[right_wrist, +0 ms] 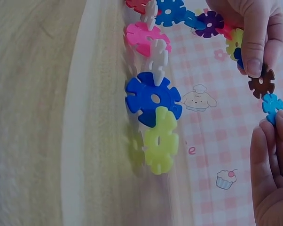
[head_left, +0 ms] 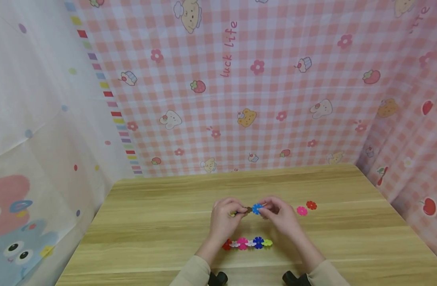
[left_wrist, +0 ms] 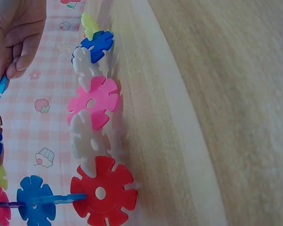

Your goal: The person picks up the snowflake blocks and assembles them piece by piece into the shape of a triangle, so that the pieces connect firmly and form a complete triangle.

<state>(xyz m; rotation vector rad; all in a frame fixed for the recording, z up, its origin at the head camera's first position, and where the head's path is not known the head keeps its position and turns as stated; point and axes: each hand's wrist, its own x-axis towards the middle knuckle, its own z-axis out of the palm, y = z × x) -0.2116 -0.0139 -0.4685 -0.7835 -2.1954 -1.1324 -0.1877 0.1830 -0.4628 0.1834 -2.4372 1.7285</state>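
Observation:
My left hand (head_left: 225,216) pinches a chain of slotted plastic snowflake discs near its free end, where a brown disc (right_wrist: 262,84) sticks out past the thumb. Between the right thumb and fingers is a light blue snowflake disc (right_wrist: 274,107), its edge meeting the brown one; that right hand (head_left: 278,214) faces the left above the table. The chain bends round from the left hand through yellow, purple and blue discs to a red disc (left_wrist: 104,192). From there a row of white, pink (left_wrist: 95,101), dark blue (right_wrist: 154,98) and yellow-green (right_wrist: 161,141) discs runs nearest the body.
Right of the hands, a loose pink disc (head_left: 302,211) and a loose red disc (head_left: 311,205) lie on the wooden table (head_left: 150,222). Patterned cloth (head_left: 247,91) hangs behind the table and at both sides. Two black objects (head_left: 293,278) show by the sleeves.

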